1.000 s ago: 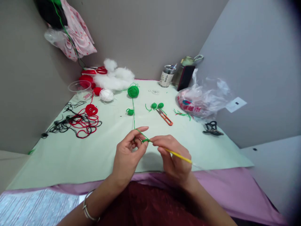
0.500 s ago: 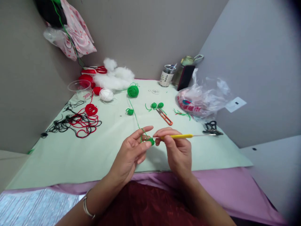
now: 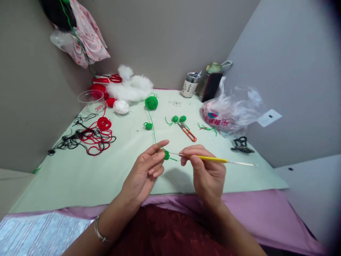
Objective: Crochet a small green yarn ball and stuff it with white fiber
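Observation:
My left hand (image 3: 146, 167) pinches a small green crochet piece (image 3: 166, 155) between thumb and fingers, its index finger stretched out with green yarn over it. That yarn runs back to a green yarn ball (image 3: 151, 102). In my right hand (image 3: 206, 169) is a crochet hook with a yellow handle (image 3: 213, 159), held like a pen. The hook's left tip points at the green piece; its other metal end sticks out to the right. A short green tail hangs from the piece toward my right fingers. Whether the tip sits inside a stitch I cannot tell.
Orange-handled thread snips (image 3: 188, 132) lie beyond my hands, beside two small green crocheted balls (image 3: 178, 119). Tangled red and black yarn (image 3: 87, 137) spreads at left, with white stuffing (image 3: 130, 89) behind. A plastic bag (image 3: 226, 112) and a black claw clip (image 3: 242, 145) are at right.
My right hand has moved a little right and the hook now slants down to the right. My left index finger has lowered and drawn slightly left with the green piece.

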A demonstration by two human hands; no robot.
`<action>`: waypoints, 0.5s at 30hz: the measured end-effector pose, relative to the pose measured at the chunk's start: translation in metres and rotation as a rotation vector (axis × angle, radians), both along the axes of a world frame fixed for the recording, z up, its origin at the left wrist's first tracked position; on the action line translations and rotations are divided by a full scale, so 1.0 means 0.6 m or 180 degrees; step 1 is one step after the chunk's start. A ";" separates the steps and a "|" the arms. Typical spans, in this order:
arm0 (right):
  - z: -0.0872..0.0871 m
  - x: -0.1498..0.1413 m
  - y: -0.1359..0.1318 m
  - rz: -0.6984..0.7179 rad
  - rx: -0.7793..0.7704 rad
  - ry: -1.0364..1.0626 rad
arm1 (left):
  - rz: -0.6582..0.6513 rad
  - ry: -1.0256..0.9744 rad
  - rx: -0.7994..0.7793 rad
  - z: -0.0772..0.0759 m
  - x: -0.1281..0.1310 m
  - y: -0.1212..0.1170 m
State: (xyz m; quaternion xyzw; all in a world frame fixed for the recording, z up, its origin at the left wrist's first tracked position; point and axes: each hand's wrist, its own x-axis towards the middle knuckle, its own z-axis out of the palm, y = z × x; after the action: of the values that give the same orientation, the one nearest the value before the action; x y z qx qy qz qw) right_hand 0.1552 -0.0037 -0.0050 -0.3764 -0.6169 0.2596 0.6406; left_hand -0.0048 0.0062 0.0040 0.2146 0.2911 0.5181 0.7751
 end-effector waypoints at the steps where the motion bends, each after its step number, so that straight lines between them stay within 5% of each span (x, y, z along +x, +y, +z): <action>1: 0.002 -0.002 0.002 0.0115 -0.0120 0.0124 | 0.0029 0.0110 0.0088 0.000 0.001 -0.001; 15: -0.015 0.006 0.010 0.0735 -0.0867 0.0883 | 0.0029 0.0731 0.0433 0.001 0.007 -0.012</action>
State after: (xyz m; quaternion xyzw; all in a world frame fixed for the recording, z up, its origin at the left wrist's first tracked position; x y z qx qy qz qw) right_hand 0.1586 0.0021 -0.0139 -0.3470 -0.5211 0.4614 0.6286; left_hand -0.0008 -0.0009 0.0045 0.3232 0.3431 0.5122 0.7180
